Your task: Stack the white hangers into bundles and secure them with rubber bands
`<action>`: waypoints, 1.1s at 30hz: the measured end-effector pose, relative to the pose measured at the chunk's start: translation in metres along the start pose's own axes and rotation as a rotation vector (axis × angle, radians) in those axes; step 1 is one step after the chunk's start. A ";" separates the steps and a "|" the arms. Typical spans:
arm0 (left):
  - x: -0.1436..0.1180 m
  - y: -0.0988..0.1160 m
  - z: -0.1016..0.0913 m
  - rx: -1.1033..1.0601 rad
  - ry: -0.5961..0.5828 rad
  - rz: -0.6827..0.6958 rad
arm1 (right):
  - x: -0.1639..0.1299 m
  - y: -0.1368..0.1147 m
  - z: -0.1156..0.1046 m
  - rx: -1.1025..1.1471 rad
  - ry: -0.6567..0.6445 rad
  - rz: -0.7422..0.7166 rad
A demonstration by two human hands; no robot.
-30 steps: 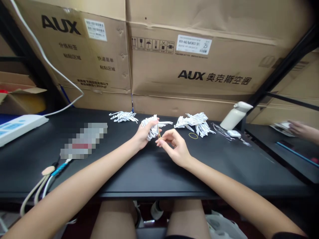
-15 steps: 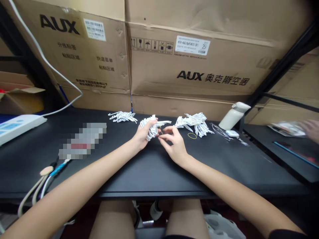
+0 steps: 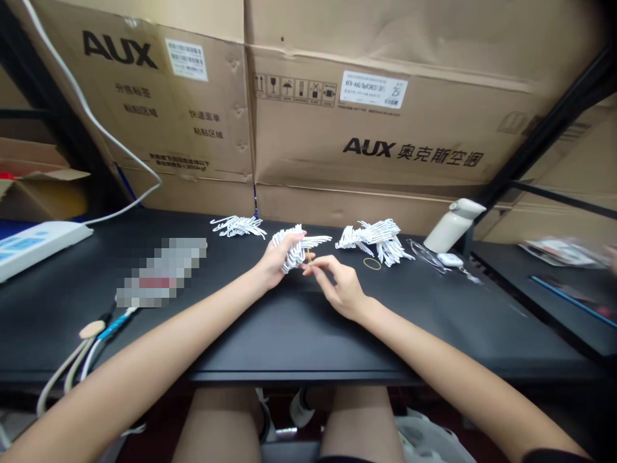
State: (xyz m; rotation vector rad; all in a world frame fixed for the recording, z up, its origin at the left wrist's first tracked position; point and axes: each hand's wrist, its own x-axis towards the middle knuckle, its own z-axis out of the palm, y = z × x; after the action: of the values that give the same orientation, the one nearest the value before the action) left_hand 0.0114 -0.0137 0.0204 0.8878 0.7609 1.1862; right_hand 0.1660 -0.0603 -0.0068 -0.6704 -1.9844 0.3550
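Cardboard boxes (image 3: 308, 161) line the background behind a black desk (image 3: 270, 341). At frame centre, the left hand (image 3: 274, 266) curls closed around a bundle of white strands (image 3: 290, 258); the right hand (image 3: 346, 289) pinches a yellow band (image 3: 309, 255) beside it. Banding seems underway; the next move likely calls for steady tension.

Even mid-bright light, soft sheen on table (image 3: 299, 337) in front of bottle (image 3: 448, 230). Right of bottle: another person's hand (image 3: 612, 260), blurred. Above right: dark corner. Far left: pixelated patch (image 3: 164, 273).
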 end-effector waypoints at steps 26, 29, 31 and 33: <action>-0.001 0.006 -0.003 0.149 -0.220 -0.063 | 0.024 0.010 -0.060 0.873 -0.202 0.599; -0.003 0.002 -0.005 0.166 -0.367 -0.167 | 0.022 0.013 -0.056 0.972 -0.190 0.649; -0.005 0.001 -0.006 0.183 -0.473 -0.235 | 0.021 0.012 -0.048 1.037 -0.192 0.684; -0.007 0.000 -0.007 0.209 -0.547 -0.279 | 0.021 0.010 -0.040 1.105 -0.155 0.719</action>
State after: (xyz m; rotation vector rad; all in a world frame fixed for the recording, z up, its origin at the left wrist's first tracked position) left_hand 0.0040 -0.0195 0.0173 1.1711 0.5396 0.5803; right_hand 0.1965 -0.0409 0.0226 -0.5753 -1.2811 1.7960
